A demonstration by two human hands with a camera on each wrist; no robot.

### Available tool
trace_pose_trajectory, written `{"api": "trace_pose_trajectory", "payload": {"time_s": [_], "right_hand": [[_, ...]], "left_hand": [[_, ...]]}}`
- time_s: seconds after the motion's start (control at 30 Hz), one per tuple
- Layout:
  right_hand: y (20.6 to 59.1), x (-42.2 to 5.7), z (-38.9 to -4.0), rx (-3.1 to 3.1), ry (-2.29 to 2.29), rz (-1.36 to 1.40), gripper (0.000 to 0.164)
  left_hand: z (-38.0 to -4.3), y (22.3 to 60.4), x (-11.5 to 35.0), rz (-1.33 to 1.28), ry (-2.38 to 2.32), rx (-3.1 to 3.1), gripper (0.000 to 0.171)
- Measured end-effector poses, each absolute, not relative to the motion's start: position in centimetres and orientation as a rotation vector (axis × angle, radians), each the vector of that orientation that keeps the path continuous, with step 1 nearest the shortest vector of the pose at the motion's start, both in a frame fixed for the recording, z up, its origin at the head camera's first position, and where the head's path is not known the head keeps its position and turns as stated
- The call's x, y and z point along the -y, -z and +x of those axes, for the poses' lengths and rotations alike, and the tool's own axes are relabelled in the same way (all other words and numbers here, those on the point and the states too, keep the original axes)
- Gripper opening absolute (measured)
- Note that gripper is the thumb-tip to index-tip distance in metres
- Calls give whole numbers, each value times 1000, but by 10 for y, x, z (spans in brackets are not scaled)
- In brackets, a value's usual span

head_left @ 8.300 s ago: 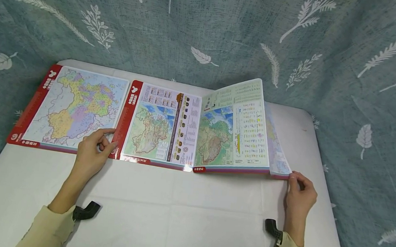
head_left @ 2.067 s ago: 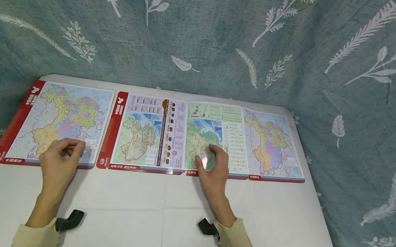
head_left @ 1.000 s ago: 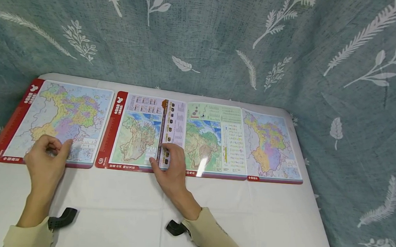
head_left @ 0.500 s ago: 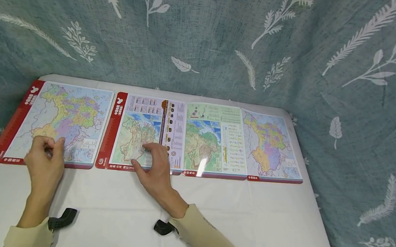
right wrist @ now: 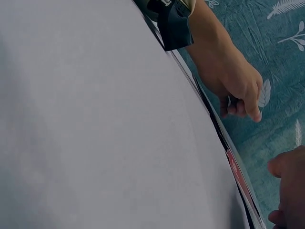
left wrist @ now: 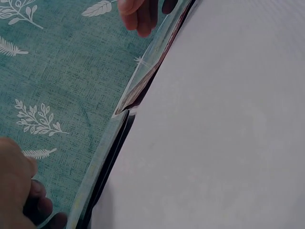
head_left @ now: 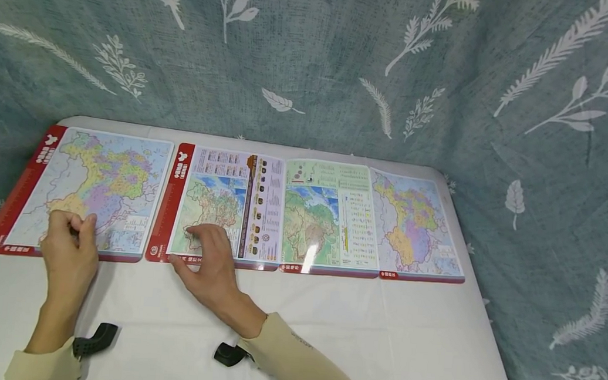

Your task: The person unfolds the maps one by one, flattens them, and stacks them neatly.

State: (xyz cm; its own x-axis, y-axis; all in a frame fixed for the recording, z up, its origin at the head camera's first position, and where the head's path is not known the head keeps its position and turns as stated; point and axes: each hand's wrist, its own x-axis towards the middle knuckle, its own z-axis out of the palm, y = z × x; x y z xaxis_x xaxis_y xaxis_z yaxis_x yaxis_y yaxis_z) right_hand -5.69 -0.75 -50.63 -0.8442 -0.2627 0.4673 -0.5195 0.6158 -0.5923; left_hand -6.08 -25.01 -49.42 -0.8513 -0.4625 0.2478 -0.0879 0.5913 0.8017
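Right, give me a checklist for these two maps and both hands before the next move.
1. Left map on the white table, printed side up: ok.
2. Unfolded map opened out, all three panels showing: ok.
3. Maps kept apart, not overlapping: ok, a narrow gap runs between them.
4. Left hand touching the left map: cannot tell; it is over the near part, fingers curled.
5. Right hand gripping the unfolded map: not ok; it is over the left panel, thumb and fingers spread apart with nothing pinched.
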Motion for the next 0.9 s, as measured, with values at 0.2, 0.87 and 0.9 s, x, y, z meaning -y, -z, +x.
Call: {"api": "trace_pose_trajectory", "payload": {"time_s": [0.2,0.87,0.9], "right_hand": [[505,22,-57,2560,-1131,672,53],[508,45,-62,2671,-880,717,58],[508,45,-62,2671,-869,719,58]], "left_hand": [[-61,494,252,496,1159,2366,25],[-57,494,304,721,924,2339,39],[-57,493,306,735,915,2347,42]]}}
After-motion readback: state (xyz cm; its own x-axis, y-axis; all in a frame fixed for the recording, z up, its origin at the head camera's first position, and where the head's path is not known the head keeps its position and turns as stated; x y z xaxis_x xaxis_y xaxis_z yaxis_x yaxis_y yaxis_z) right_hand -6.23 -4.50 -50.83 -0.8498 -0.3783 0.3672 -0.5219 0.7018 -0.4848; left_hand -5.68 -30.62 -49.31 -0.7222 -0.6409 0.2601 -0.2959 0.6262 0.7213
